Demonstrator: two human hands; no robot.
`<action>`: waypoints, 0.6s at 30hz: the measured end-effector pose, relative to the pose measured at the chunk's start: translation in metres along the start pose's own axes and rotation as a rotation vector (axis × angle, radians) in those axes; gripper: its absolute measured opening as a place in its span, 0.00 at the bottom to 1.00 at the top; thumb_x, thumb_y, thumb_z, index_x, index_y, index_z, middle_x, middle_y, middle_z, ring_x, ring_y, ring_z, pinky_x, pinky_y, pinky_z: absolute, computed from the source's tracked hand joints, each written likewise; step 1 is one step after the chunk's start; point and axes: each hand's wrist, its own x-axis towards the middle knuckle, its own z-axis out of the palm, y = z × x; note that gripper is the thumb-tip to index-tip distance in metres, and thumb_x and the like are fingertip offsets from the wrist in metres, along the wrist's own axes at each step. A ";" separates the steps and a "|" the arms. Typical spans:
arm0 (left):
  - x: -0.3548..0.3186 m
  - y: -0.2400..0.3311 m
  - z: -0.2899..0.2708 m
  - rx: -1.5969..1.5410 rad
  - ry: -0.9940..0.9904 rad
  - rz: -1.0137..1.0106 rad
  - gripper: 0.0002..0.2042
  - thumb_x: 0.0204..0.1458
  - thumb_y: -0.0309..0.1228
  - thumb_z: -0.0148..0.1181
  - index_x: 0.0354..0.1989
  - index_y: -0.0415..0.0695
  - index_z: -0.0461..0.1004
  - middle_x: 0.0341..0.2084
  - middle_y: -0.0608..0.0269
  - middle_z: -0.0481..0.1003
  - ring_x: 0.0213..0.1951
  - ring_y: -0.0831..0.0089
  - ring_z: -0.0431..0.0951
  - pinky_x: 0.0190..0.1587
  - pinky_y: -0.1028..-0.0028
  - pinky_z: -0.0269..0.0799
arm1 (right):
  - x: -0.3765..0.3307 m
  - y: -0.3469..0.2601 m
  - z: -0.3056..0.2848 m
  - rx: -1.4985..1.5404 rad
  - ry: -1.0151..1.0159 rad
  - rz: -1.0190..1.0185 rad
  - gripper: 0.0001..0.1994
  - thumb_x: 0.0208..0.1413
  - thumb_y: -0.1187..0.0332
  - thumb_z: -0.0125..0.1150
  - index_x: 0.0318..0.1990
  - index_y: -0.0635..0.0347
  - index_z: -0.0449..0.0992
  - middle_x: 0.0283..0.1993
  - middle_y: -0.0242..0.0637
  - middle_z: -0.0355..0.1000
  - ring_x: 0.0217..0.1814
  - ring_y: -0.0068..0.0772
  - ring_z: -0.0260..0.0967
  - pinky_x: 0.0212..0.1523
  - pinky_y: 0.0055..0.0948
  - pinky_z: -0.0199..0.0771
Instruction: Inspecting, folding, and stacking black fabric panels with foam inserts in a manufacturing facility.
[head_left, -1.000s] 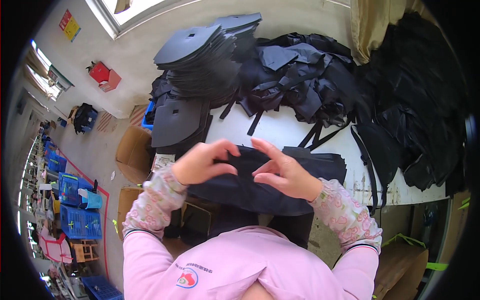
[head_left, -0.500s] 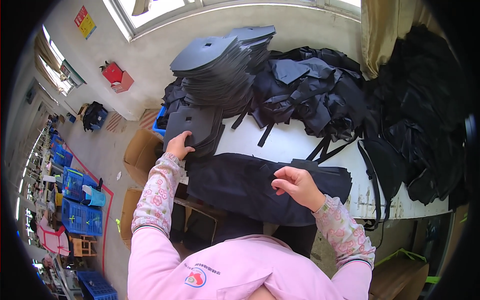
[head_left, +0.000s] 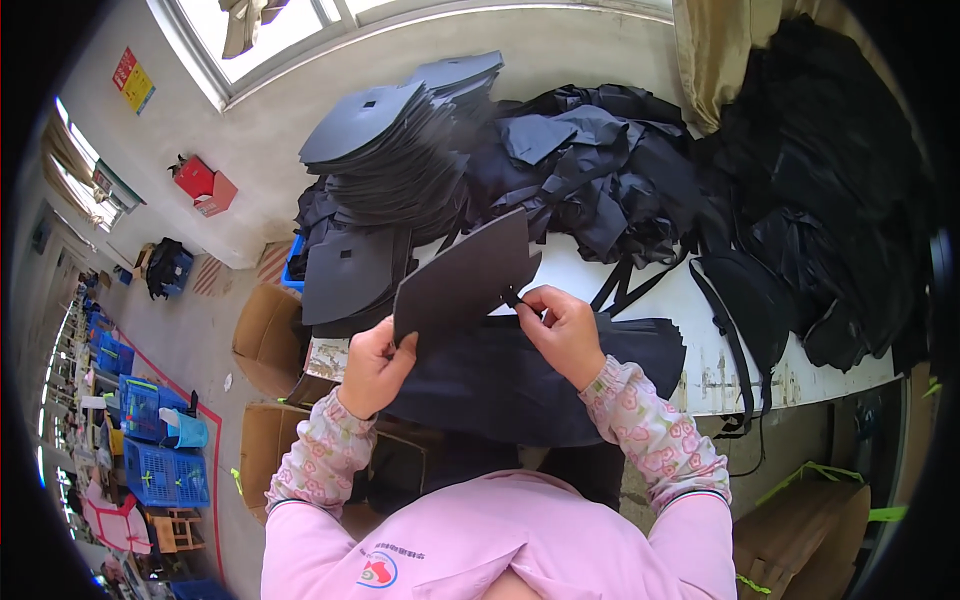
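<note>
My left hand [head_left: 375, 366] grips the lower left corner of a dark grey stiff panel [head_left: 462, 280], thumb on the near face, and holds it up tilted over the table. At the panel's right edge, my right hand [head_left: 563, 335] pinches a small black piece [head_left: 512, 297], perhaps a strap end or buckle. Whether that piece is attached to the panel, I cannot tell. Beneath both hands lies folded black fabric [head_left: 480, 390] along the table's near edge. Left of the raised panel is a low stack of similar grey panels [head_left: 345, 280], each with a small slot.
A tall stack of grey panels [head_left: 385, 165] stands at the back left, beside a heap of black fabric pieces and straps [head_left: 600, 180]. On the right of the white table [head_left: 715, 390] lie a black bag [head_left: 745, 300] and piled black cloth [head_left: 820, 180]. Cardboard boxes [head_left: 268, 340] sit left.
My left hand has lifted a panel from the low stack and brought it right, over the fabric. My right hand has moved left to the panel and now pinches the small black piece.
</note>
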 end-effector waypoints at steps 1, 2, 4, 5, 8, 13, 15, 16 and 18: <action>-0.001 -0.001 0.002 0.000 -0.005 0.002 0.14 0.60 0.21 0.54 0.54 0.34 0.73 0.25 0.73 0.73 0.25 0.91 0.62 0.25 0.84 0.59 | -0.001 0.002 0.002 0.011 0.005 -0.020 0.05 0.53 0.71 0.64 0.32 0.63 0.79 0.27 0.34 0.75 0.19 0.23 0.64 0.23 0.24 0.64; -0.002 -0.003 0.004 0.022 -0.060 0.030 0.16 0.59 0.20 0.55 0.55 0.35 0.73 0.30 0.67 0.76 0.28 0.86 0.68 0.30 0.82 0.65 | -0.001 0.004 0.002 0.021 0.011 -0.041 0.05 0.53 0.73 0.65 0.33 0.65 0.78 0.26 0.31 0.75 0.18 0.15 0.60 0.21 0.21 0.60; -0.001 -0.002 0.004 0.046 -0.117 0.057 0.17 0.57 0.20 0.55 0.57 0.35 0.72 0.34 0.62 0.79 0.31 0.80 0.74 0.35 0.79 0.71 | -0.004 0.002 -0.001 0.048 -0.016 0.034 0.05 0.53 0.72 0.65 0.33 0.64 0.79 0.27 0.33 0.76 0.21 0.20 0.64 0.24 0.23 0.64; 0.002 -0.001 0.002 0.099 -0.235 0.217 0.19 0.56 0.20 0.58 0.57 0.36 0.72 0.42 0.57 0.78 0.40 0.72 0.77 0.44 0.75 0.72 | -0.005 0.001 -0.002 0.075 -0.046 0.107 0.05 0.53 0.71 0.65 0.34 0.63 0.79 0.29 0.34 0.76 0.23 0.25 0.69 0.27 0.25 0.69; 0.018 0.011 -0.006 0.080 -0.730 0.331 0.32 0.48 0.29 0.71 0.63 0.40 0.67 0.59 0.50 0.70 0.59 0.61 0.72 0.60 0.67 0.67 | -0.008 0.032 -0.006 0.295 -0.031 -0.109 0.05 0.54 0.73 0.64 0.36 0.64 0.80 0.32 0.32 0.76 0.27 0.19 0.68 0.29 0.22 0.68; 0.031 -0.015 0.034 -0.015 -0.247 0.153 0.30 0.47 0.27 0.71 0.61 0.42 0.68 0.47 0.60 0.72 0.41 0.73 0.76 0.45 0.75 0.72 | -0.009 0.004 -0.011 0.267 -0.299 0.000 0.06 0.54 0.76 0.64 0.40 0.62 0.80 0.31 0.31 0.70 0.26 0.21 0.63 0.30 0.24 0.65; 0.036 -0.014 0.049 0.008 -0.255 0.194 0.26 0.47 0.25 0.71 0.57 0.41 0.72 0.45 0.60 0.73 0.39 0.73 0.77 0.43 0.75 0.73 | -0.011 0.007 -0.009 0.270 -0.326 -0.052 0.06 0.54 0.76 0.64 0.40 0.62 0.80 0.32 0.32 0.70 0.28 0.21 0.64 0.30 0.24 0.65; 0.037 -0.013 0.056 0.017 -0.243 0.247 0.20 0.47 0.24 0.70 0.51 0.41 0.75 0.42 0.60 0.74 0.38 0.72 0.77 0.41 0.75 0.74 | -0.013 0.011 -0.009 0.274 -0.353 -0.106 0.06 0.54 0.76 0.64 0.40 0.63 0.80 0.33 0.33 0.70 0.29 0.22 0.65 0.30 0.25 0.65; 0.037 -0.011 0.063 0.025 -0.232 0.294 0.15 0.48 0.23 0.70 0.45 0.40 0.78 0.40 0.60 0.75 0.36 0.71 0.78 0.40 0.74 0.75 | -0.013 0.024 -0.011 0.267 -0.384 -0.123 0.07 0.60 0.72 0.60 0.41 0.65 0.79 0.37 0.32 0.70 0.35 0.21 0.69 0.35 0.24 0.71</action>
